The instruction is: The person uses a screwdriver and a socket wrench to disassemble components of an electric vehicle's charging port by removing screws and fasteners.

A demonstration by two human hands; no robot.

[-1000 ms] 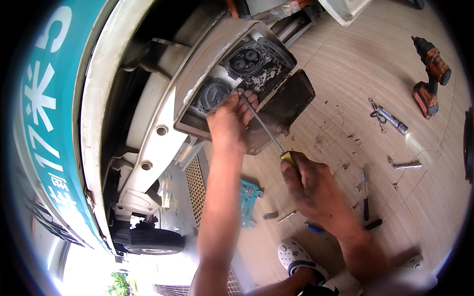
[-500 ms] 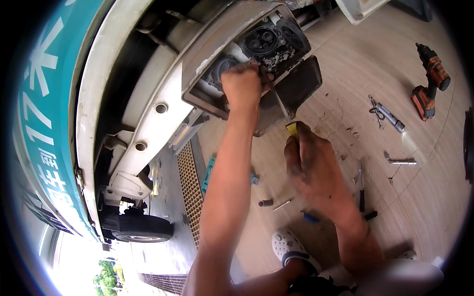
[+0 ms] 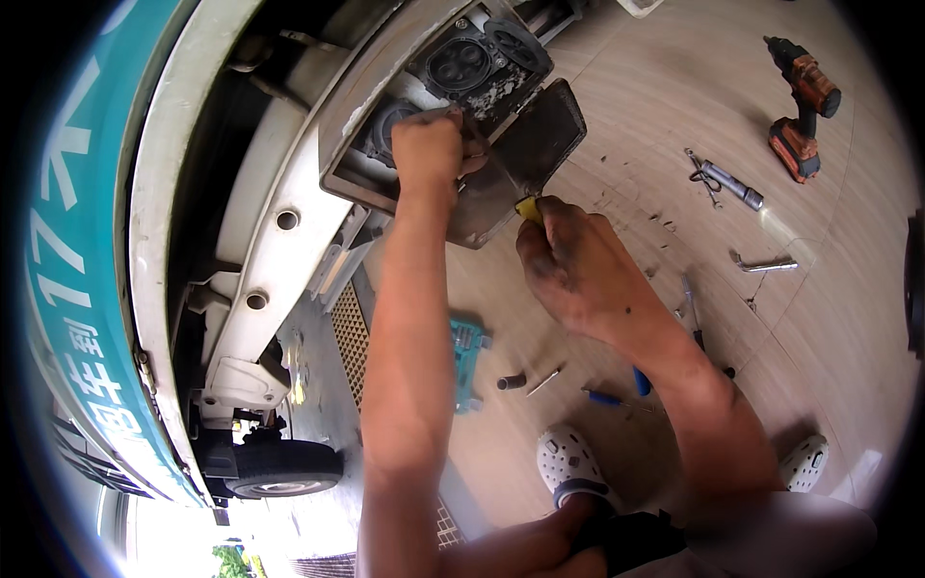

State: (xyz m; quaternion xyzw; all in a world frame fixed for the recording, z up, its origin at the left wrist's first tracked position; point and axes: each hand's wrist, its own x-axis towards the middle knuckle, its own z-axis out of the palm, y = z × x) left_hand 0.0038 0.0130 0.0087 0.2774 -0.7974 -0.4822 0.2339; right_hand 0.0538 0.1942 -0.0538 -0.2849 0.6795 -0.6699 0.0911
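An open metal box (image 3: 339,135) on the vehicle's underside frame holds two round black charging sockets. The farther charging socket (image 3: 458,65) is uncovered, with its round cap (image 3: 517,43) swung aside. My left hand (image 3: 427,152) is closed at the nearer charging socket (image 3: 383,123), fingers curled; what they pinch is hidden. My right hand (image 3: 578,265) grips the yellow handle of a screwdriver (image 3: 527,208) below the box's dark open flap (image 3: 557,135). Its thin shaft points up toward my left fingers, but the tip cannot be made out.
Right, on the tiled floor, lie an orange-black cordless drill (image 3: 807,106), a lit flashlight (image 3: 734,186) and a wrench (image 3: 766,264). Nearer lie a teal tool case (image 3: 468,356), a black tube (image 3: 512,382) and a blue-handled tool (image 3: 604,396). A tyre (image 3: 284,470) stands lower left.
The whole view has shifted, so the box and floor tools sit higher and more left. Both hands stay at the box, right one still on the screwdriver. More of the teal case shows.
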